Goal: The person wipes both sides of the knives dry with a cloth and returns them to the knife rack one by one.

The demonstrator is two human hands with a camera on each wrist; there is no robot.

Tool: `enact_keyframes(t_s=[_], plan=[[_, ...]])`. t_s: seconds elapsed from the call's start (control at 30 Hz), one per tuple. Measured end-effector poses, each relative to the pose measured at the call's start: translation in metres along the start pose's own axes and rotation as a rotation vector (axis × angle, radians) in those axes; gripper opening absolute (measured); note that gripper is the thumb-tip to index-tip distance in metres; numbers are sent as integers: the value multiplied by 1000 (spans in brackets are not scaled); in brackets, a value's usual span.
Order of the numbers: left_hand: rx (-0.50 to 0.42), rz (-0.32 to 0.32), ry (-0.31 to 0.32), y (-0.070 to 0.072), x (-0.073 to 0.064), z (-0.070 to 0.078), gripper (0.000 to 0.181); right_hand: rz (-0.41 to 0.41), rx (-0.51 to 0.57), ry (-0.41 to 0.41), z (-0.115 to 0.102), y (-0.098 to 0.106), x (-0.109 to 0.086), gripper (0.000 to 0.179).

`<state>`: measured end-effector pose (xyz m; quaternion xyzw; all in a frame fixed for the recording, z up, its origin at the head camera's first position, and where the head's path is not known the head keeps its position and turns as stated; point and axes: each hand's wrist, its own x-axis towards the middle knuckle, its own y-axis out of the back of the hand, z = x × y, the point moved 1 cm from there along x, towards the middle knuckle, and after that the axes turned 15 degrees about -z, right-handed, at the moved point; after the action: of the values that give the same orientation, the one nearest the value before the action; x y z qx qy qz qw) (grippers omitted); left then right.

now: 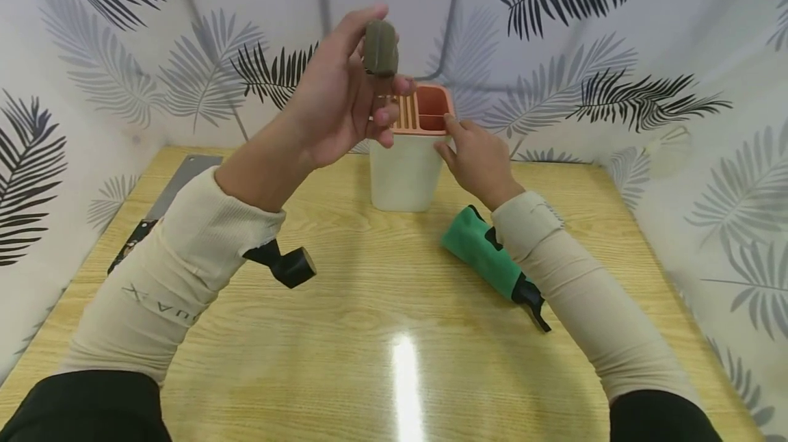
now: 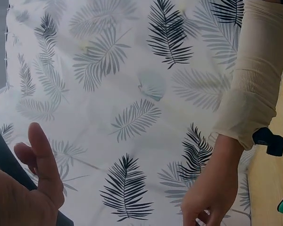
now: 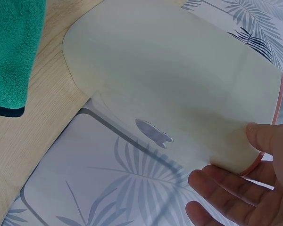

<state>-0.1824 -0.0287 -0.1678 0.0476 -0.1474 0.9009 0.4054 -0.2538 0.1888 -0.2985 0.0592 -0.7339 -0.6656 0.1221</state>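
left forearm [image 1: 175, 271] and right forearm [image 1: 579, 284] extended forward. left hand [image 1: 341, 89] higher, palm toward the right, fingers curled in a grip. right hand [image 1: 483, 158] lower, thumb opposing fingers in a pinch.

Knife [image 1: 178, 185] at left on table [image 1: 345, 332], holder [image 1: 403, 178] at back, cloth bundle [image 1: 483, 254] nearer and right

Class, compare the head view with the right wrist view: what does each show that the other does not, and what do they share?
Only the head view: the left hand gripping an olive handle, the cleaver, both cream sleeves, and the slotted top of the cream holder.

Only the right wrist view: a grey patch, unclear in nature, on the holder's wall.

Both: the right hand at the holder's rim, the green cloth, the wooden table and the leaf-print fabric.
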Motion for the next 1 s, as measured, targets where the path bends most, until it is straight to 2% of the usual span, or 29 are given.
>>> enact_keyframes(t_s=[0.13,0.27,0.37,0.5,0.77,0.93,1.0], plan=[[52,-10,-21,2,9,7,40,16,-6,3,1,-1,1,51],[70,-8,-35,4,20,13,38,29,-8,4,1,-1,1,49],[43,16,-23,7,31,19,33,29,-9,2,1,0,0,50],[21,70,10,13,46,23,35,18,-2,-1,1,0,-1,51],[50,176,89,27,78,16,41,4,7,-2,1,-1,-1,53],[20,235,134,35,89,8,48,28,-6,21,2,-2,-3,53],[13,236,155,38,92,5,51,35,-8,23,2,-3,-3,52]])
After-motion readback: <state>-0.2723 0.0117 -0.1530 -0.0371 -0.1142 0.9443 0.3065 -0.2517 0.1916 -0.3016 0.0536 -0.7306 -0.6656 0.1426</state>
